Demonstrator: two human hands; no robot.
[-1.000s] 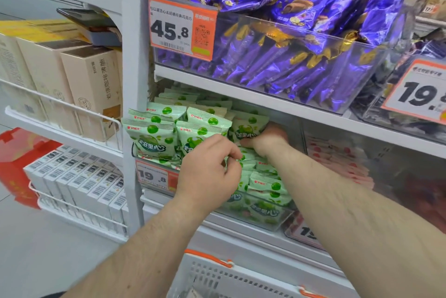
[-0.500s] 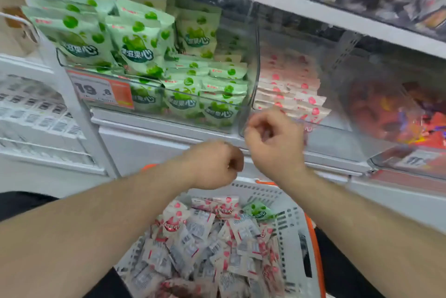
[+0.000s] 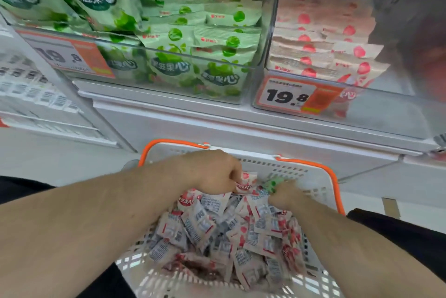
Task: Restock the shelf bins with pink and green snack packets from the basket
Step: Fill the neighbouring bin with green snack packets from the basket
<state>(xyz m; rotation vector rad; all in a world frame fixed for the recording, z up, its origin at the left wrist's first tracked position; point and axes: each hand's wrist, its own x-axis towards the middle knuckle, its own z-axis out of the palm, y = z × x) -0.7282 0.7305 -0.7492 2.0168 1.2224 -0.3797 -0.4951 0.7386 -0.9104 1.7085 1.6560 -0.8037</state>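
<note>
Basket (image 3: 311,191), white with orange handles, sits right in front of me; it serves as reference for everything below. Inside it: a loose heap of pink snack packets (image 3: 217,230), many lying barcode side up.

My left hand (image 3: 212,172) is over the far part of the basket, fingers curled around one pink packet (image 3: 246,182) at the top of the heap. My right hand (image 3: 283,195) is just right of it, also at the far end of the basket, fingers pinching a green packet (image 3: 272,184) against the pile.

Beyond the basket, up on the shelf: clear green bin (image 3: 193,56) to the far left, well filled with green packets, orange price tag (image 3: 70,58) on its front. Clear pink bin (image 3: 321,42) to the far right, stacked pink packets at its left side, price tag (image 3: 296,96) reading 19.8.
</note>
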